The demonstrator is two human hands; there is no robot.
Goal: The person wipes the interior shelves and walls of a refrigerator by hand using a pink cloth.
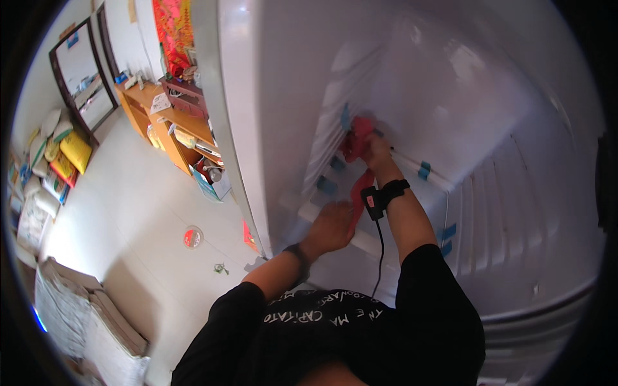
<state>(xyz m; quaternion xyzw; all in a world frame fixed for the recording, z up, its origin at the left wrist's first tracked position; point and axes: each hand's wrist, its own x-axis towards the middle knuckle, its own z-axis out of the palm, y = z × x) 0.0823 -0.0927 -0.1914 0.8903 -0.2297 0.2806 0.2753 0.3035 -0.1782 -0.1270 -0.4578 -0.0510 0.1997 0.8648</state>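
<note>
My right hand point(376, 150) grips a bunched red cloth point(362, 135) inside a white cabinet interior with ribbed walls point(497, 217), which looks like a refrigerator's. The cloth is close to the ribbed left wall. A strip of it hangs down to my left hand point(330, 227), whose fingers are curled at its lower end; motion blur hides the exact grip. Below my hands is a shelf with a white rim point(429, 176). Pieces of blue tape point(424, 170) stick to this rim and elsewhere around the interior.
A cabled black device point(374, 202) is strapped to my right wrist. Left of the white side panel point(241, 120) stands a wooden cabinet point(178, 120) holding various items. A round red-and-white object point(192, 237) lies on the tiled floor. Filled sacks point(58, 154) are piled by the far wall.
</note>
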